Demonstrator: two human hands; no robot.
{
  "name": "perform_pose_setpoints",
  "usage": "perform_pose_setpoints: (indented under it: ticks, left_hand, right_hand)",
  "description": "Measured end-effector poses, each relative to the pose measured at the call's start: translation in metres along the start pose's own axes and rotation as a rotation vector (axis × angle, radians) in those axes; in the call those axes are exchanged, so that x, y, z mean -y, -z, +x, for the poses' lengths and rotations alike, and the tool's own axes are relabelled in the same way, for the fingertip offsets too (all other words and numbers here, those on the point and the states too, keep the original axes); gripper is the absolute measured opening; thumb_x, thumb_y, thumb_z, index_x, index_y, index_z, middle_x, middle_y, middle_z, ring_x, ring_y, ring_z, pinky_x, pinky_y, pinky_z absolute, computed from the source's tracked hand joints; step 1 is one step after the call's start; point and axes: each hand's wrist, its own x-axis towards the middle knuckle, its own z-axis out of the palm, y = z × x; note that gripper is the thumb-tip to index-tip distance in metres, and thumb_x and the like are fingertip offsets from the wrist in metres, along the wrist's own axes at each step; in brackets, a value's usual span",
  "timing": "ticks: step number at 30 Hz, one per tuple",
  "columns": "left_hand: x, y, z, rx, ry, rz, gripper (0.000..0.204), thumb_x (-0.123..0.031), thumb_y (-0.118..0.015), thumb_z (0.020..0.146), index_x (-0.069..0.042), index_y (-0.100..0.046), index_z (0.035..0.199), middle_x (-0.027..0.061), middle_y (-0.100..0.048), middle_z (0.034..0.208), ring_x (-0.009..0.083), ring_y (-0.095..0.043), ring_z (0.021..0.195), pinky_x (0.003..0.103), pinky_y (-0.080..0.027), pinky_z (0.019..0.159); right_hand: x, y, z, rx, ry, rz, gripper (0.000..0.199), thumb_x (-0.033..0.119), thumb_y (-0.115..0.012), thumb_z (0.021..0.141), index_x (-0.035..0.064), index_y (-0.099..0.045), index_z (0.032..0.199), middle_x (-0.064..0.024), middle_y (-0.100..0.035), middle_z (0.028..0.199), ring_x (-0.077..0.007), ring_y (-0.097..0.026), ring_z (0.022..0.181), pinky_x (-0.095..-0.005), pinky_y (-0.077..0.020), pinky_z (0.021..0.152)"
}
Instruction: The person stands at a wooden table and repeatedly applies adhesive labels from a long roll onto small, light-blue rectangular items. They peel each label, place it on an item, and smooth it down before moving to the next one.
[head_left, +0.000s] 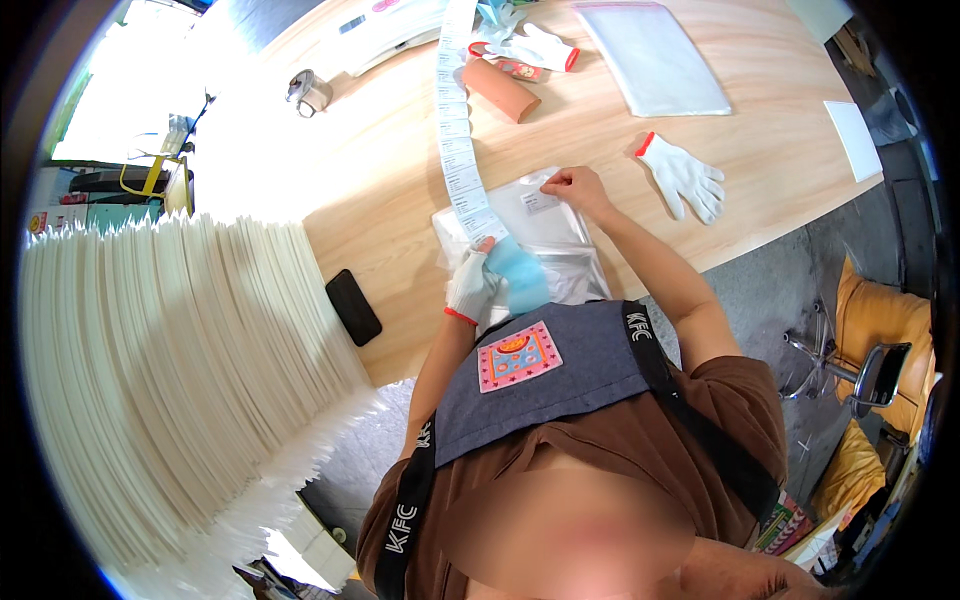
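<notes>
My left hand (472, 282) wears a white knit glove with a red cuff; its thumb tip shows bare. It grips the lower end of a long strip of printed labels (458, 150), where pale blue backing (520, 275) hangs free. Under both hands lies a stack of clear plastic bags (570, 232) at the table's near edge. My right hand (574, 187) is bare, its fingertips pinched together at the corner of a small white label (541, 203) on the top bag. Whether that corner is stuck down is hidden by the fingers.
A tall stack of white sheets (180, 370) stands at the left beside a black phone (353, 307). On the table (380, 180) are a tape roll (308, 93), a brown cardboard roll (502, 90), another white glove (684, 178) and more clear bags (655, 60).
</notes>
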Motion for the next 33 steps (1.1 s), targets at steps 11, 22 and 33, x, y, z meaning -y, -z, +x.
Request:
perform_pose_setpoints:
  ticks: [11, 22, 33]
  left_hand:
    - [-0.008, -0.003, -0.007, 0.014, 0.071, 0.092, 0.021, -0.010, -0.053, 0.086, -0.002, -0.050, 0.106, 0.0102, -0.061, 0.092, 0.0236, -0.063, 0.072, 0.033, -0.053, 0.050]
    - [-0.002, 0.000, -0.003, -0.011, 0.050, 0.024, 0.022, -0.011, -0.055, 0.086, -0.002, -0.050, 0.105, 0.0104, -0.061, 0.091, 0.0235, -0.062, 0.075, 0.034, -0.052, 0.055]
    - [-0.008, -0.008, -0.011, -0.054, 0.082, 0.059, 0.018, -0.015, -0.055, 0.086, -0.003, -0.051, 0.099, 0.0104, -0.060, 0.087, 0.0234, -0.062, 0.064, 0.034, -0.048, 0.039]
  right_hand:
    - [0.001, -0.010, -0.019, -0.355, 0.508, -0.407, 0.017, 0.019, -0.073, 0.064, 0.0132, -0.067, 0.079, -0.0062, -0.054, 0.107, -0.0221, -0.056, 0.076, -0.0327, -0.0455, 0.071]
    - [0.011, -0.003, -0.026, -0.116, 0.111, 0.467, 0.063, 0.006, -0.074, 0.064, 0.0074, -0.047, 0.120, -0.0145, -0.057, 0.102, -0.0119, -0.057, 0.073, -0.0241, -0.0479, 0.064]
    - [0.010, 0.011, -0.012, 0.004, -0.004, 0.293, 0.013, 0.012, -0.066, 0.077, 0.0001, -0.064, 0.080, -0.0019, -0.060, 0.069, -0.0072, -0.056, 0.062, -0.0195, -0.0434, 0.058]
